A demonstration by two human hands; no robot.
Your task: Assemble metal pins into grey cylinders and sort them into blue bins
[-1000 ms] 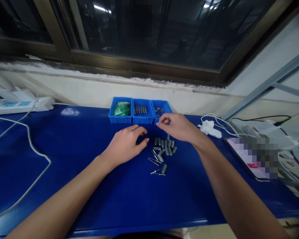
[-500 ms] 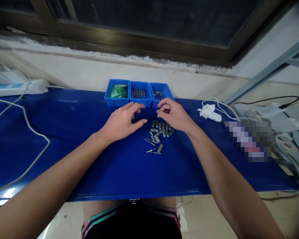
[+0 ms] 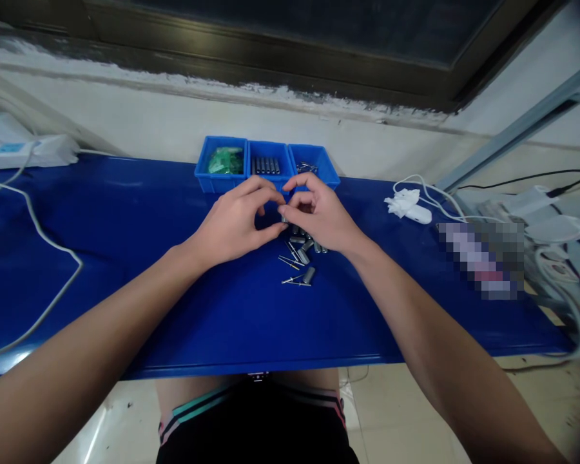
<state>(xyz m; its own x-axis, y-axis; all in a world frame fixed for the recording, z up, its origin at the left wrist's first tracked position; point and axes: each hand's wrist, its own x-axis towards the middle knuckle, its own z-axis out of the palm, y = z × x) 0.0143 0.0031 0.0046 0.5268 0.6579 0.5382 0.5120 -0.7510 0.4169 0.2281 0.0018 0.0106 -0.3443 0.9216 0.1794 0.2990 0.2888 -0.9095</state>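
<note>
My left hand [image 3: 239,219] and my right hand [image 3: 321,212] meet fingertip to fingertip above the blue table. Between them is a small grey metal cylinder [image 3: 284,218], mostly hidden by the fingers; both hands pinch it. Under and beside my right hand lie several grey cylinders [image 3: 303,256]. Thin silver rivets [image 3: 290,262] lie scattered just in front of them, and a lone cylinder [image 3: 309,276] rests beside two crossed rivets [image 3: 297,282] nearest the table's front edge.
Behind my hands stand three joined blue bins: one with green bags [image 3: 226,161], one with a row of cylinders [image 3: 265,165], one with rivets [image 3: 307,167]. A white plug device [image 3: 408,206] with cable lies right. White cables [image 3: 53,235] cross the left side.
My right hand has moved left to my left hand, and their fingertips now meet around the small cylinder. The camera view has shifted slightly.
</note>
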